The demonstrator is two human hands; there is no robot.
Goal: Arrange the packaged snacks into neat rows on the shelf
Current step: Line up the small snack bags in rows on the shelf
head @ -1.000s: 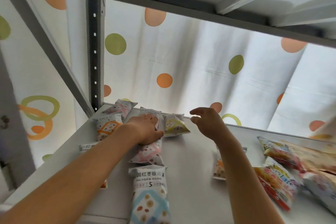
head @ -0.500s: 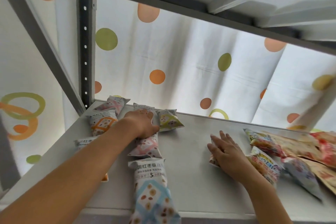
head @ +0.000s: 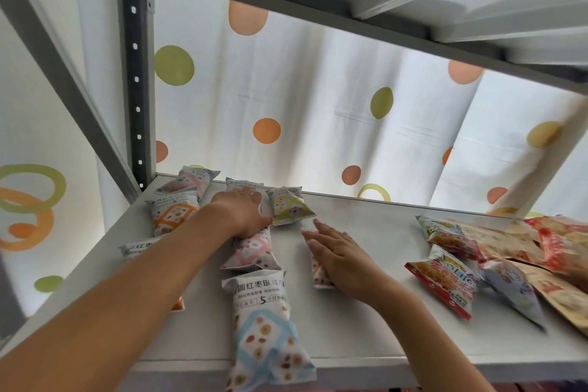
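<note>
On the white shelf board (head: 381,312) several pale snack packets lie in rough columns at the left. My left hand (head: 243,212) reaches in and rests curled on the top of a pink-patterned packet (head: 254,253), fingertips at a packet behind it (head: 243,184). A yellow-green packet (head: 289,207) lies just right of that hand. A blue-patterned packet (head: 267,328) lies at the front edge. My right hand (head: 334,251) lies flat, fingers apart, pressing on a small orange-spotted packet (head: 319,278) that it mostly hides.
A loose pile of red, yellow and brown snack bags (head: 445,277) fills the shelf's right side. An orange-patterned packet (head: 173,213) and others sit at the far left by the grey upright post (head: 135,73). The shelf above (head: 381,9) hangs low overhead.
My right hand came down from mid-air onto the small packet, then slid left with it toward the columns. The left hand stayed on the pink packet.
</note>
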